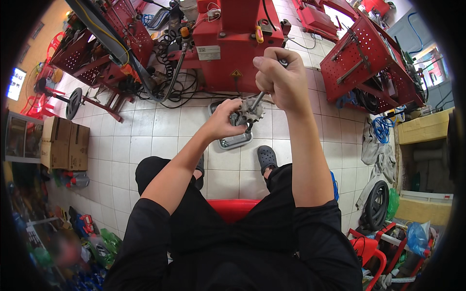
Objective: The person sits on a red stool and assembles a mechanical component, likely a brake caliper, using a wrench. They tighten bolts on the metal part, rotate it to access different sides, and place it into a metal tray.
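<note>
My left hand grips a grey metal machine part with a notched, toothed outline, thumb below it and fingers behind. Above and to the right, my right hand is closed in a fist around a steel rod-like tool. The tool's shaft slants down from the fist to the face of the part; a bit of metal also shows at the top of the fist. Its exact kind is hidden by my fingers. Beneath the part, a metal tray with small pieces in it rests on the floor, partly covered by my left hand.
A red machine stands ahead, with black hoses and cables at its base. Red perforated carts stand to the right and far left. Cardboard boxes are at left, a black tire at right. I sit on a red seat.
</note>
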The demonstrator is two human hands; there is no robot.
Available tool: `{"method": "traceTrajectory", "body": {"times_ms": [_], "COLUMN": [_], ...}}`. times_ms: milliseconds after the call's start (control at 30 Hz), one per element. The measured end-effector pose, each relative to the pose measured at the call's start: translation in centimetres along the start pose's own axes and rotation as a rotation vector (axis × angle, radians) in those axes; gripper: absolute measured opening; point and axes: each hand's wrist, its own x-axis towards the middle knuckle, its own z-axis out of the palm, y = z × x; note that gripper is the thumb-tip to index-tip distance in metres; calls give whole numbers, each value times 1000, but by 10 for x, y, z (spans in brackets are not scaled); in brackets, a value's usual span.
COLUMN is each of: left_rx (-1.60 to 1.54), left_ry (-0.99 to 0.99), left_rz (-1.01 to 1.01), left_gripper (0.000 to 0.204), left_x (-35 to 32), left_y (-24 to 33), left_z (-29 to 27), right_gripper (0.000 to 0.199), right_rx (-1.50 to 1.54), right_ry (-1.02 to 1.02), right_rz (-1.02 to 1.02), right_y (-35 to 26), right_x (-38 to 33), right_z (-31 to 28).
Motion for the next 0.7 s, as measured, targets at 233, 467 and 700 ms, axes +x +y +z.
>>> {"method": "traceTrajectory", "body": {"times_ms": [233, 467, 700], "left_rx": [142, -197, 117], "left_ry": [48, 57, 249], "left_rz": [-25, -93, 125], "left_gripper": [69, 78, 36], "left_x": [-6, -9, -11], "left_y": [5, 4, 13], "left_z": [5, 4, 20], "right_gripper": [33, 33, 31], "right_rx": [82, -63, -47], "right_ry": [-119, 173, 220], "right_rz": [119, -29, -155], "right_y": [0, 3, 6], "right_x": [0, 2, 1], "right_z": [-6, -1, -3]}}
